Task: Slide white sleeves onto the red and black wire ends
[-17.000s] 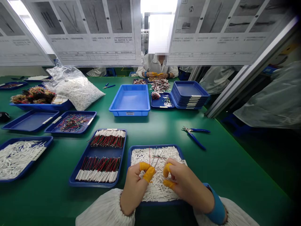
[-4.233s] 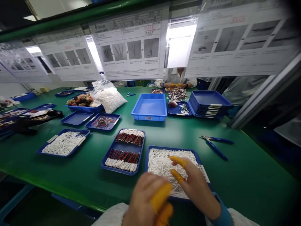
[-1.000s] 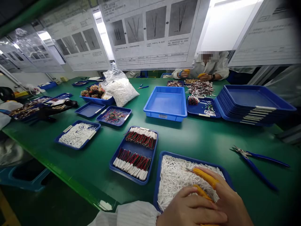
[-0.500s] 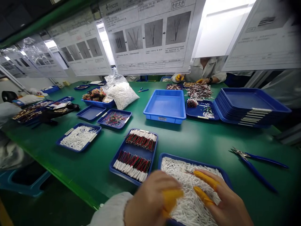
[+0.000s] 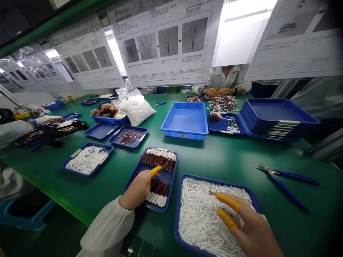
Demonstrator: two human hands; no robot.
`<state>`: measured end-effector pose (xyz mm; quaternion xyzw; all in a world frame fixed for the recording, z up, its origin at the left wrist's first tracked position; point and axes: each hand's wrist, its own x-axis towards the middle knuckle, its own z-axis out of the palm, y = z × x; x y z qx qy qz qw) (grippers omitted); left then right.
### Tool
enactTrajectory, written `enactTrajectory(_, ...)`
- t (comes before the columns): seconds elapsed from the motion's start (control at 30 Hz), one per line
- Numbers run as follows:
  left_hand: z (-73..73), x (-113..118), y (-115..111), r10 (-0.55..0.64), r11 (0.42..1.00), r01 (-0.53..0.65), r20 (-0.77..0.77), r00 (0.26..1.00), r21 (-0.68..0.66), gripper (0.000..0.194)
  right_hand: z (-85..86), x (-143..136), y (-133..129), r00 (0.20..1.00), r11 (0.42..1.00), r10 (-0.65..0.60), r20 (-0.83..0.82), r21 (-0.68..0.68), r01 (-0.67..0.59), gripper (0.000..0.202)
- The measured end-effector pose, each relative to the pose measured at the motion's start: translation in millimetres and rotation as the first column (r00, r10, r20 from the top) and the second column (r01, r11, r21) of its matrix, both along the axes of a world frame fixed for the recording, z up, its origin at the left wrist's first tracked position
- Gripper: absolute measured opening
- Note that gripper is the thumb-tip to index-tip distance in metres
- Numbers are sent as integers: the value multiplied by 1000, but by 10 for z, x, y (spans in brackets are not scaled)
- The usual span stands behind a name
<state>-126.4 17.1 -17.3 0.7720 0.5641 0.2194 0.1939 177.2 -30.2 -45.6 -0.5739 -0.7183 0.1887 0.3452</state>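
Observation:
My left hand (image 5: 143,184), with yellow finger covers, is over the blue tray of red and black wires with white ends (image 5: 173,167). Its fingers are closed together at the inner side of the tray; what they hold, if anything, is hidden. My right hand (image 5: 241,217), also in yellow finger covers, hovers over the right side of a blue tray (image 5: 178,214) full of small white tubes (image 5: 203,214). A thin metal tip (image 5: 211,192) sticks out beside its index finger; the rest of that item is hidden. Thumb and index finger are a little apart.
Cutters with blue handles (image 5: 284,182) lie at the right. A light blue bin (image 5: 184,119), stacked blue trays (image 5: 278,110), a tray of white tubes (image 5: 87,159) and a bag of white pieces (image 5: 136,109) stand farther off. Across the table, a person (image 5: 227,82) handles wires.
My left hand has moved left and away from me, from the white tubes to the wire tray. My right hand has stayed over the white tubes. The view has shifted slightly.

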Motion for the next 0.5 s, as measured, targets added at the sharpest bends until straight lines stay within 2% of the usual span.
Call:
enactTrajectory(0.17, -7, -13, -8, 39, 999, -39, -21, 999, -3, 42, 11, 22, -7, 999, 999, 38, 30, -38, -36, 31)
enactTrajectory(0.37, 107, 78, -58, 22, 1000, -22, 18, 1000, 18, 47, 97, 44, 52, 996, 999, 34, 82, -4, -34, 30)
enactTrajectory(0.43, 189, 206, -120, -10, 999, 4, 138, 990, 39, 44, 131, 51, 89, 993, 999, 35, 109, 2, -36, 31)
enactTrajectory(0.5, 318, 404, -223, -86, 996, 72, 358, 930, 53, 42, 165, 51, 116, 993, 1000, 24, 112, 6, -25, 33)
